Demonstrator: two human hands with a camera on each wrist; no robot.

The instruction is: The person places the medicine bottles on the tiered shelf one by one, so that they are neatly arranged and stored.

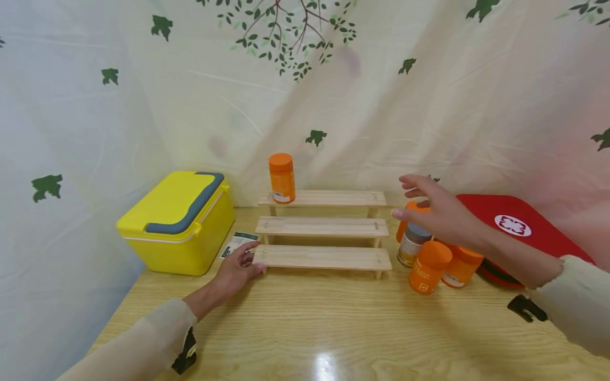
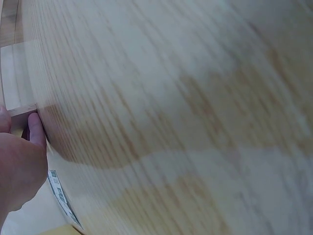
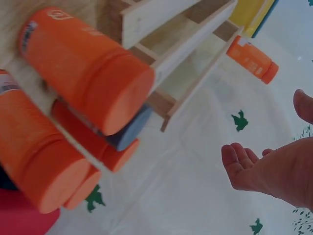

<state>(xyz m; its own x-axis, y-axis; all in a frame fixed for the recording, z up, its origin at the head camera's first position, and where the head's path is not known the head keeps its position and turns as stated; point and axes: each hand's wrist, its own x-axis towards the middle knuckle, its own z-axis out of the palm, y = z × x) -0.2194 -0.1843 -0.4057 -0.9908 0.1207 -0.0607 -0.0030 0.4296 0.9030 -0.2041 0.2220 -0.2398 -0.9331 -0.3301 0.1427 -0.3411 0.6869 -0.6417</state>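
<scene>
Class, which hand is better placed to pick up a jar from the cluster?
Probably the right hand: it is empty and near the clustered jars, while the left hand grips the wooden rack at its opposite end.

You read no words. Right of frame: red case (image 1: 548, 241) bears white emblem (image 1: 512, 225); front orange jar (image 1: 427, 271), pale logo (image 1: 423, 288).

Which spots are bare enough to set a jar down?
Free: the wooden rack's top tier, right of the orange jar; its middle tier; its bottom tier, right of the left hand; the table before the rack, between the sleeves. Crowded: right of the rack, where jars bunch by the red case near the right hand; left, where paper lies beside the yellow box.
</scene>
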